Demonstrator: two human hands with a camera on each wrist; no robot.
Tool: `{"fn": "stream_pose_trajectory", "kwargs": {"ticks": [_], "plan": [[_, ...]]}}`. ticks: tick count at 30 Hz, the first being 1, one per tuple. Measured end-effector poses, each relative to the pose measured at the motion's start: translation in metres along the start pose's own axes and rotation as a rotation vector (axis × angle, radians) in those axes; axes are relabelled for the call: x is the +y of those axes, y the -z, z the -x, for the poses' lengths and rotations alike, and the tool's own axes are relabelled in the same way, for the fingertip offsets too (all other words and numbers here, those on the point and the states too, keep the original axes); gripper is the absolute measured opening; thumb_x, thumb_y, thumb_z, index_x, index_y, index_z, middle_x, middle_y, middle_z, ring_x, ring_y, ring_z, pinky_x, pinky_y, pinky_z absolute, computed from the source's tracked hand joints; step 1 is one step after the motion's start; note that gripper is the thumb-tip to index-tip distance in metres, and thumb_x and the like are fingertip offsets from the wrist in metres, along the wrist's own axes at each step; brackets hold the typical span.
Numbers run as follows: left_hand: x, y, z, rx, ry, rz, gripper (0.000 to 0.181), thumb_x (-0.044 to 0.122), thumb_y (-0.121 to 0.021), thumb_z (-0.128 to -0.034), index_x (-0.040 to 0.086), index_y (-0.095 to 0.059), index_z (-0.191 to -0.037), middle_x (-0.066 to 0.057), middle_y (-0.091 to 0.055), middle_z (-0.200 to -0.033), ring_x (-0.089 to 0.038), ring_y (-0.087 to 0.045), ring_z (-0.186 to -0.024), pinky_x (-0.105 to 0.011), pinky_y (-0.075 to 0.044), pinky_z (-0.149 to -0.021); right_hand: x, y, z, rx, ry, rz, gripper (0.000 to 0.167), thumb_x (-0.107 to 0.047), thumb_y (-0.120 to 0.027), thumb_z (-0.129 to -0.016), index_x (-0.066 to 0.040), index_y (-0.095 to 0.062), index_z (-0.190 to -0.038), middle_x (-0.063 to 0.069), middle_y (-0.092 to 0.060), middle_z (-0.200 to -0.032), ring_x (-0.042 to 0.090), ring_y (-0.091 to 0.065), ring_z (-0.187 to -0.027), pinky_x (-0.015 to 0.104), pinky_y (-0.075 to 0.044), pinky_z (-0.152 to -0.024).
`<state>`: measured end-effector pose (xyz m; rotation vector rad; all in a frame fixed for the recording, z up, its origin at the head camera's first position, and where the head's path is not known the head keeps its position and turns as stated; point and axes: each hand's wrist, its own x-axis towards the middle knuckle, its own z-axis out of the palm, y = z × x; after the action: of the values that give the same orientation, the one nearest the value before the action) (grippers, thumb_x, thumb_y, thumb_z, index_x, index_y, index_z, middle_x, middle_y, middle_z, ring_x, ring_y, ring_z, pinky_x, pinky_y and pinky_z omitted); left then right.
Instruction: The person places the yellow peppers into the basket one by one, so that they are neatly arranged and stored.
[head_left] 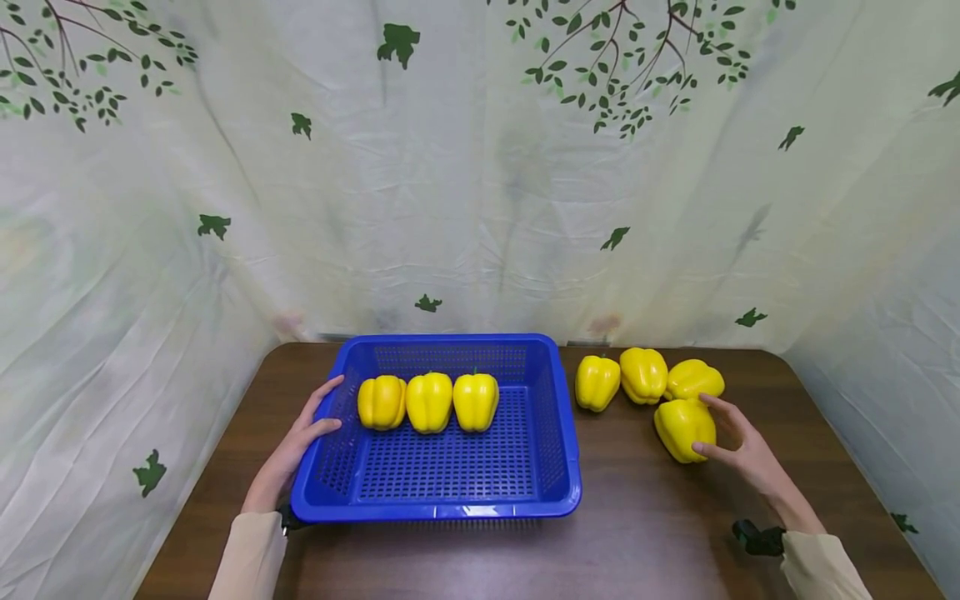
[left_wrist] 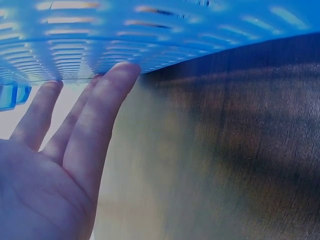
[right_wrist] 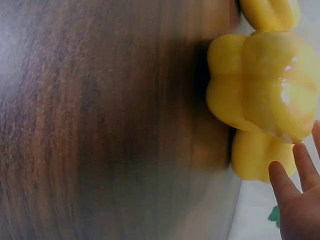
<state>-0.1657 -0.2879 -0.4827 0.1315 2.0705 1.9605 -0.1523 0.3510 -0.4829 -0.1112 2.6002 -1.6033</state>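
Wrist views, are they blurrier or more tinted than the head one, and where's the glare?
Head view: fairly sharp, highlights on the yellow peppers, bright glint on the blue basket along its front rim. Left wrist view: bluish tint, soft detail. Right wrist view: soft-looking table, white glare on the nearest pepper, dark shadow beside it.

Shows pale, creased cloth (head_left: 465, 208) behind and on both sides, printed with scattered dark green leaves (head_left: 398, 44) and, along the top, leafy branches (head_left: 626, 67). Has a brown wood-grain table (head_left: 630, 508) below, with rounded far corners close against the cloth. Catches a soft, pale sheen toward the near side.
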Motion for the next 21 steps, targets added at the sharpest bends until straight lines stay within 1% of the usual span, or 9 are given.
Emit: {"fn": "stream_pose_trajectory", "kwargs": {"ticks": [5, 8, 14, 21], "plan": [[0.000, 0.000, 0.001, 0.004, 0.007, -0.006, 0.062, 0.021, -0.043, -0.0998, 0.036, -0.013, -0.152, -0.016, 0.000, -0.156, -0.051, -0.025, -0.129, -0.060, -0.039, -0.094, 0.007, -0.002, -0.002, -0.003, -0.024, 0.013, 0.081, -0.020, -0.069, -0.088, -0.001, -0.019, -0.149, 0.027, -0.016, -0.152, 0.054, -0.014, -0.133, 0.076, -0.014, -0.094], [0.000, -0.001, 0.001, 0.004, 0.011, 0.000, 0.062, 0.021, -0.043, -0.0999, 0.036, -0.012, -0.152, -0.016, -0.001, -0.155, -0.052, -0.025, -0.128, -0.059, -0.040, -0.093, 0.010, -0.004, -0.002, -0.006, -0.025, 0.022, 0.082, -0.019, -0.070, -0.087, -0.002, -0.019, -0.149, 0.027, -0.014, -0.151, 0.053, -0.016, -0.131, 0.075, -0.015, -0.095], [-0.001, -0.001, 0.002, 0.007, 0.012, -0.003, 0.062, 0.020, -0.043, -0.1000, 0.035, -0.013, -0.152, -0.016, -0.001, -0.155, -0.052, -0.026, -0.128, -0.060, -0.040, -0.093, 0.015, -0.007, -0.002, -0.018, 0.035, 0.053, 0.083, -0.013, -0.071, -0.085, -0.004, -0.019, -0.150, 0.028, -0.013, -0.148, 0.050, -0.022, -0.126, 0.071, -0.021, -0.096], [-0.001, -0.001, 0.001, 0.006, 0.009, -0.004, 0.062, 0.021, -0.043, -0.0999, 0.035, -0.012, -0.152, -0.016, -0.001, -0.155, -0.052, -0.026, -0.128, -0.060, -0.040, -0.093, 0.020, -0.012, -0.001, -0.042, 0.099, 0.072, 0.090, -0.004, -0.074, -0.081, -0.003, -0.017, -0.151, 0.028, -0.014, -0.148, 0.049, -0.027, -0.123, 0.068, -0.028, -0.092]]}}
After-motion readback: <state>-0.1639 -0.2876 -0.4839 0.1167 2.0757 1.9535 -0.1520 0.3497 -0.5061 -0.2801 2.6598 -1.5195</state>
